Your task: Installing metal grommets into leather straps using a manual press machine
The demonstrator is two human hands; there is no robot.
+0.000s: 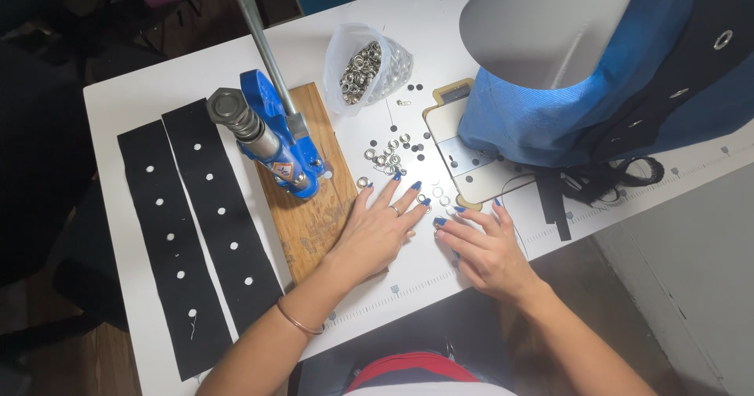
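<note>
Eyelets lie loose on the white bench, a scatter of small silver rings between the blue press and the grey-and-blue bag, with a few right under the fingertips. The left hand lies flat and spread, palm down, holding nothing — its fingers reach among the rings; the right hand is also open and flat, fingertips beside two or three eyelets near the tan plate. Being round, thin and smooth, these rings would likely skate on the slick bench top, so a careless sweep of either hand could push some off the near edge or under the bag. The clear pouch behind them stands open and full of more; a knock might spill it. Small black punched dots lie mixed in and could be picked up by mistake. Two black strips, soft cloth with a row of holes each, lie flat at the left, and the press stands on a grainy wooden board.
</note>
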